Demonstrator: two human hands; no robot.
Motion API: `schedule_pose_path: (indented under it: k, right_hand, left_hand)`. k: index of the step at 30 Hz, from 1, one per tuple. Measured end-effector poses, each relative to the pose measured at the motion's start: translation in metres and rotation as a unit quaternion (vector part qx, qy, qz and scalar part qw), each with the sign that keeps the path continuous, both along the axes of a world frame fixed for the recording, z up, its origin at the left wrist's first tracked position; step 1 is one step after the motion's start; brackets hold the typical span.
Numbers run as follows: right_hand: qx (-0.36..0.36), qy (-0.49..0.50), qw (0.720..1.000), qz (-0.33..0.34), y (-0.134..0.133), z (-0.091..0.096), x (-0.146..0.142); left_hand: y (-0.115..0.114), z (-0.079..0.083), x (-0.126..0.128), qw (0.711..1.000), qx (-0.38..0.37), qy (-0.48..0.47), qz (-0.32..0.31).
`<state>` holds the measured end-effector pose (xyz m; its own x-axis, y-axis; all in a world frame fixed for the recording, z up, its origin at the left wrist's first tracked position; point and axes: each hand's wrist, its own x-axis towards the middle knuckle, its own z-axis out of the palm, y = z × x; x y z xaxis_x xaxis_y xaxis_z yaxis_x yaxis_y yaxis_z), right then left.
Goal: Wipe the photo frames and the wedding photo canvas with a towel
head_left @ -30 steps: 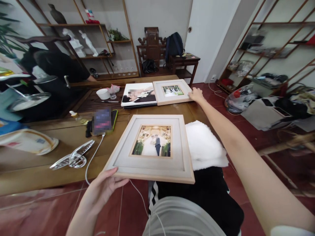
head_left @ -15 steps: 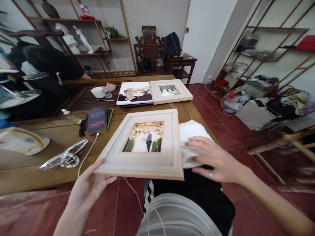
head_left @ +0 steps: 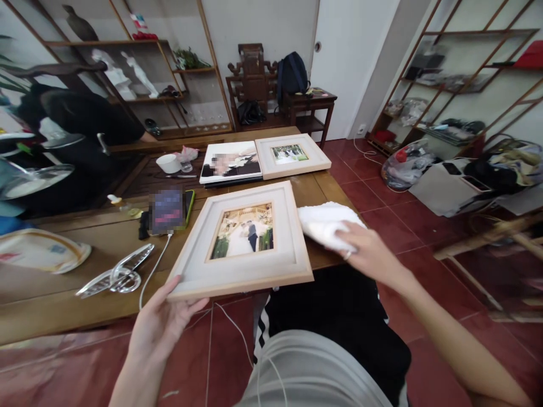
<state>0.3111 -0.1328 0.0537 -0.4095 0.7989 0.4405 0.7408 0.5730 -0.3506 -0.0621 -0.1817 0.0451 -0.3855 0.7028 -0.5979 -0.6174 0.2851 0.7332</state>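
My left hand (head_left: 163, 319) grips the near left corner of a pale wooden picture frame (head_left: 246, 243) with a wedding photo in it, held just over the edge of the wooden table (head_left: 85, 305). To its right, my right hand (head_left: 367, 251) is closed on a bunched white cloth (head_left: 322, 223) at the table's right edge. Farther back lie a second, smaller frame (head_left: 292, 155) and a photo print (head_left: 231, 164), side by side.
A phone (head_left: 167, 212) on a white charging cable, a silver leaf-shaped dish (head_left: 114, 274), a patterned plate (head_left: 40, 249) and a white cup (head_left: 168, 163) are on the table. Shelves line both walls. Bags sit on the red tiled floor at right. A person in black sits at far left.
My right hand came back from the far frame and closed on the white cloth, bunching it. The near frame has shifted slightly left in my left hand.
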Motion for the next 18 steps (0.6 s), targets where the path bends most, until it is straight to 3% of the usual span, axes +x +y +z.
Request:
schedule_pose_path:
  k: [2, 3, 5, 7, 8, 10, 12, 14, 16, 18]
  right_hand:
    - [-0.024, 0.155, 0.979, -0.127, 0.010, 0.013, 0.019]
    - [-0.028, 0.250, 0.949, -0.190, 0.015, 0.019, 0.026]
    - [-0.030, 0.444, 0.855, -0.268, 0.025, 0.028, 0.038]
    - [-0.079, 0.584, 0.763, -0.267, 0.034, 0.033, 0.045]
    - [-0.121, 0.622, 0.732, -0.249, 0.038, 0.034, 0.047]
    - [-0.174, 0.651, 0.707, -0.214, 0.045, 0.035, 0.048]
    - [-0.132, 0.645, 0.727, -0.194, 0.053, 0.032, 0.048]
    - [-0.023, 0.607, 0.770, -0.197, 0.058, 0.029, 0.046]
    - [0.086, 0.503, 0.830, -0.223, 0.061, 0.025, 0.044]
    - [0.167, 0.338, 0.890, -0.254, 0.061, 0.022, 0.041]
  left_hand:
    - [0.000, 0.000, 0.003, 1.000, 0.006, -0.004, -0.013]
    - [0.001, -0.001, 0.004, 1.000, 0.008, -0.005, -0.021]
    - [0.002, -0.003, 0.008, 0.999, 0.009, -0.007, -0.040]
    - [0.004, -0.005, 0.013, 0.998, 0.007, -0.008, -0.060]
    - [0.005, -0.005, 0.016, 0.998, 0.006, -0.008, -0.070]
    - [0.008, -0.005, 0.023, 0.996, 0.006, -0.007, -0.088]
    - [0.011, -0.003, 0.031, 0.994, 0.009, -0.009, -0.106]
    - [0.015, -0.002, 0.037, 0.991, 0.025, -0.015, -0.131]
    - [0.020, -0.003, 0.043, 0.985, 0.052, -0.016, -0.166]
    - [0.023, -0.008, 0.046, 0.972, 0.078, 0.002, -0.221]
